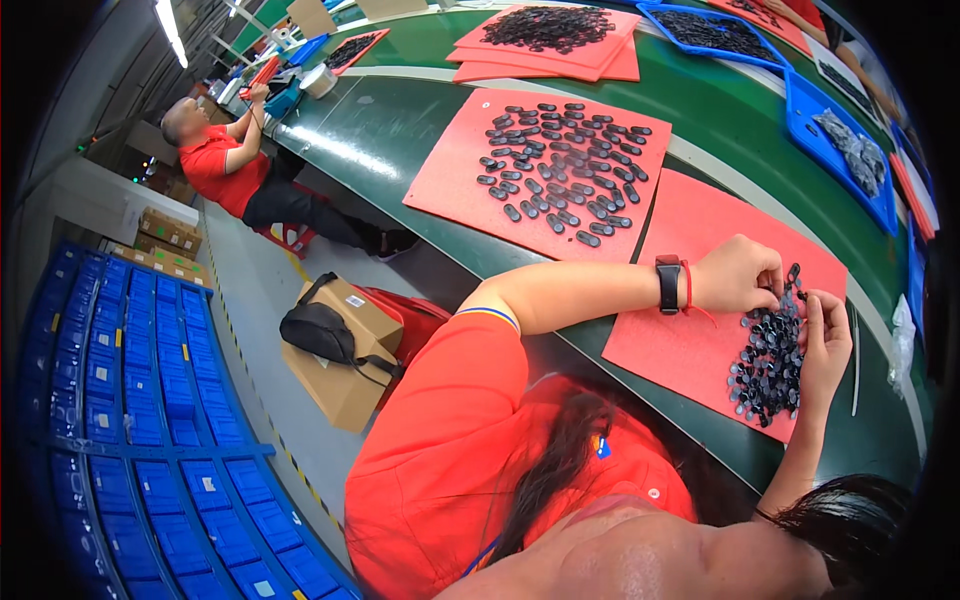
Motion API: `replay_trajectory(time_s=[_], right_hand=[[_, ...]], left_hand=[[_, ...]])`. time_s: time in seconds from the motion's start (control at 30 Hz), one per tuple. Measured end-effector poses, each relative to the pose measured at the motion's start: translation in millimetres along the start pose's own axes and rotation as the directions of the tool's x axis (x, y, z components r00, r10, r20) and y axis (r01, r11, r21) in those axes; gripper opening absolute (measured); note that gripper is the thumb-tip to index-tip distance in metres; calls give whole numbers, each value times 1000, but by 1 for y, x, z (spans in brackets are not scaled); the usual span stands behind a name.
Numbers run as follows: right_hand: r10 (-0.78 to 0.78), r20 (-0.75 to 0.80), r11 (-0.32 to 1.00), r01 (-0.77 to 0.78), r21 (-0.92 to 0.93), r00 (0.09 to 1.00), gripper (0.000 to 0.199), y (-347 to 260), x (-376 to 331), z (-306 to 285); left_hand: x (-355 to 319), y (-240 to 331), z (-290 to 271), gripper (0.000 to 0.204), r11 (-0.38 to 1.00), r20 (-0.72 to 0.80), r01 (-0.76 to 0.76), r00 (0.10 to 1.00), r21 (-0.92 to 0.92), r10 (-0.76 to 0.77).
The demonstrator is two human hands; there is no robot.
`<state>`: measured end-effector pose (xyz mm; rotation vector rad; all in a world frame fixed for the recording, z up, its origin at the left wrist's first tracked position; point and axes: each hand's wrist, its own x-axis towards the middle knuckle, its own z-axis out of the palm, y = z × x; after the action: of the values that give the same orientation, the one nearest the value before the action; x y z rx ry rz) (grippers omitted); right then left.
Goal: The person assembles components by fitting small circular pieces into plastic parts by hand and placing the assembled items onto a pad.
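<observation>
While both hands work at the pile of small black oval parts [768, 355], the left hand [738, 274] pinches one part at the pile's top edge and the right hand [826, 340] closes narrowly on parts at its right side. Lifting single pieces cleanly should keep the pile from scattering. The pile lies on a red mat [680, 330] on the green desk [400, 130]; stacked blue trays [150, 400] stand well left of the mat.

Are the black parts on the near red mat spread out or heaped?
Heaped: the black parts overlap in a dense pile on the red mat, under both hands.
</observation>
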<state>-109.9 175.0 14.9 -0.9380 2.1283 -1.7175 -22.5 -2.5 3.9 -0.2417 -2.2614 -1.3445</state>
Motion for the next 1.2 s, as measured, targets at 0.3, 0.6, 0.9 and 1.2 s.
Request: replay_trajectory(time_s=[0.3, 0.6, 0.9, 1.2], right_hand=[[54, 69, 998, -55, 20, 996, 15, -9, -9, 10], [39, 207, 993, -62, 104, 978, 9, -11, -15, 24], [21, 230, 990, -53, 133, 973, 9, -17, -13, 19], [-25, 156, 997, 14, 76, 987, 10, -16, -11, 19]], left_hand=[[-4, -6, -5, 10, 772, 103, 389, 914, -503, -393], [-7, -6, -8, 15, 836, 55, 319, 942, -447, -330], [-6, 7, -13, 19, 657, 227, 460, 882, -597, -412], [-1, 12, -23, 25, 705, 203, 450, 889, -548, -410]])
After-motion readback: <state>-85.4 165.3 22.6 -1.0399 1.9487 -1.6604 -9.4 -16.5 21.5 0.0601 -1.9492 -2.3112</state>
